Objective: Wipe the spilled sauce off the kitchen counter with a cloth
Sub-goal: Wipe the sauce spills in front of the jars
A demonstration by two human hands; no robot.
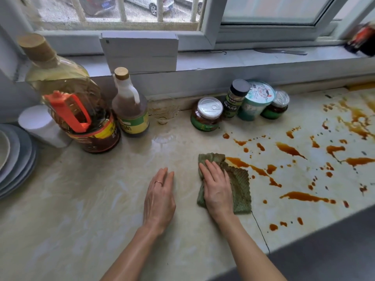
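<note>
A crumpled green cloth (240,184) lies on the pale marble counter (91,199) near its middle. My right hand (217,187) presses flat on the cloth's left part, fingers straight. The cloth's right edge touches a brown sauce streak. Spilled brown sauce (304,196) spreads in streaks and drops over the counter to the right of the cloth, thickest at the far right (354,122). My left hand (160,197) rests flat on the bare counter, a hand's width left of the cloth, wearing a ring.
A large oil bottle (60,86), a smaller sauce bottle (129,106) and a glass (163,110) stand at the back left. Jars and a tub (254,102) line the back wall. Stacked plates (16,159) sit at far left. The counter's front edge (304,232) runs diagonally at right.
</note>
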